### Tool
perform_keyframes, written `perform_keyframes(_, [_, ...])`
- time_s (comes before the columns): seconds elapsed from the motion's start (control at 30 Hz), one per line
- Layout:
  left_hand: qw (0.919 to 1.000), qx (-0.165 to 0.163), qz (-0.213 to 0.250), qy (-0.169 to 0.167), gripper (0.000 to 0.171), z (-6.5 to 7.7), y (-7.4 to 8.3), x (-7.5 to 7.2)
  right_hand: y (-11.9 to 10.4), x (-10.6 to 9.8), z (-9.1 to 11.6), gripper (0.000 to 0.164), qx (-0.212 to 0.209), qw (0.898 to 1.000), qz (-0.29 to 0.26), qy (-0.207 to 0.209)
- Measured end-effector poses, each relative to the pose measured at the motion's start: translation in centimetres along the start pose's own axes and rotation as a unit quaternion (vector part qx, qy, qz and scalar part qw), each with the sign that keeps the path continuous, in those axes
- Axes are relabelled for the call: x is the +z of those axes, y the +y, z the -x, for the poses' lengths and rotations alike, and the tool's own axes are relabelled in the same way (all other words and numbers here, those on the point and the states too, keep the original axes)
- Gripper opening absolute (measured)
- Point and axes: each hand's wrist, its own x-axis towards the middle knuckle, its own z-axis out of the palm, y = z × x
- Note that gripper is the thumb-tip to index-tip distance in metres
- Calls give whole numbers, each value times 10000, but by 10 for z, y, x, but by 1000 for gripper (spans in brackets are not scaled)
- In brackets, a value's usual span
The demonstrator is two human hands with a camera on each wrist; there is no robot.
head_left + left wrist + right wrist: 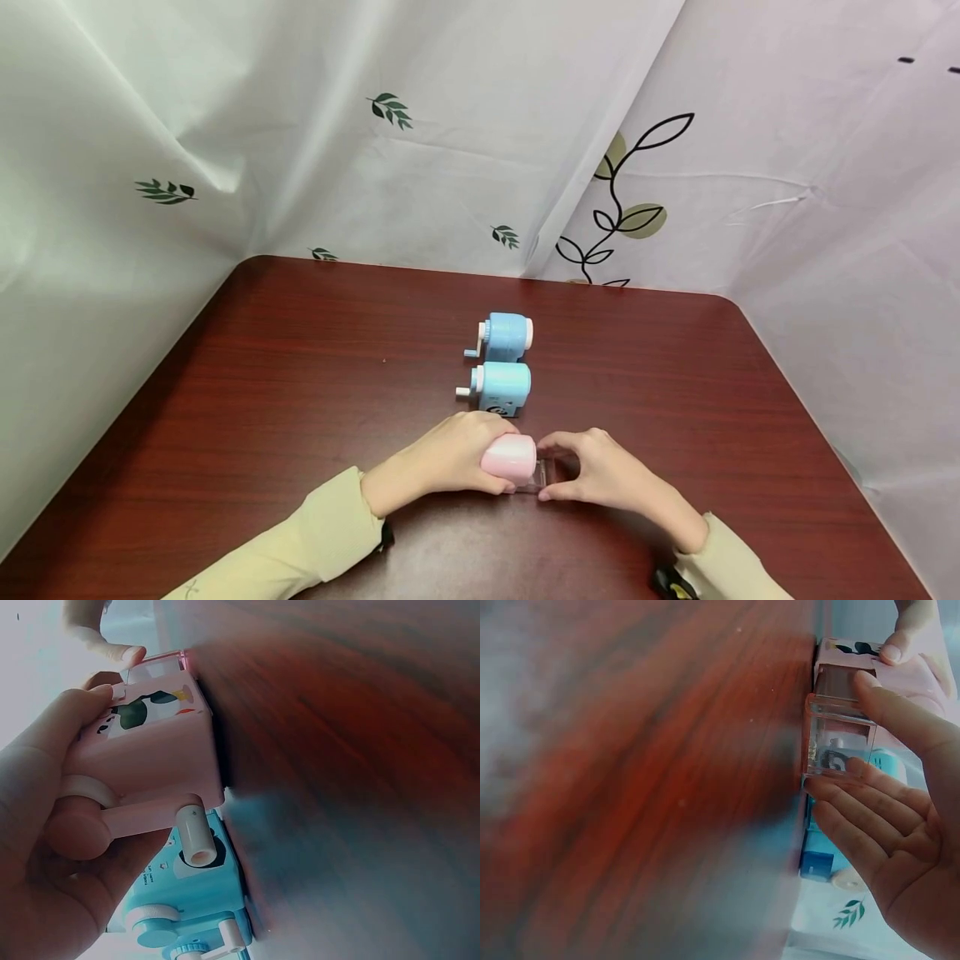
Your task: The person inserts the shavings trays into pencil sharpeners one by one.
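My left hand (459,454) grips a pink crank pencil sharpener (508,460) from its back and sides, near the table's front. In the left wrist view its crank handle (196,836) points outward, and a cartoon print shows on its side. A clear shavings drawer (841,739) sticks partway out of the sharpener's right end, with some dark bits visible inside or through it. My right hand (603,471) pinches this drawer between the thumb on one side and the fingers on the other.
Just behind the pink sharpener stands a light-blue crank sharpener (506,385). A second blue sharpener (507,337) is right behind that one, both cranks facing left. The dark red wooden table (300,367) meets a white patterned curtain (450,183) at its back edge.
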Motion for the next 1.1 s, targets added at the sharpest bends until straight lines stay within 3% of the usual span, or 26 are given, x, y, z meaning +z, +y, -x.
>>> perform_keyframes(0.8, [10000, 19, -53, 56, 48, -1, 0, 1, -5, 5, -12, 44, -143, 9995, 291, 51])
perform_keyframes(1.1, [9999, -13, -98, 94, 49, 0, 0, 2, -5, 4, -11, 64, 21, 9999, 107, -88])
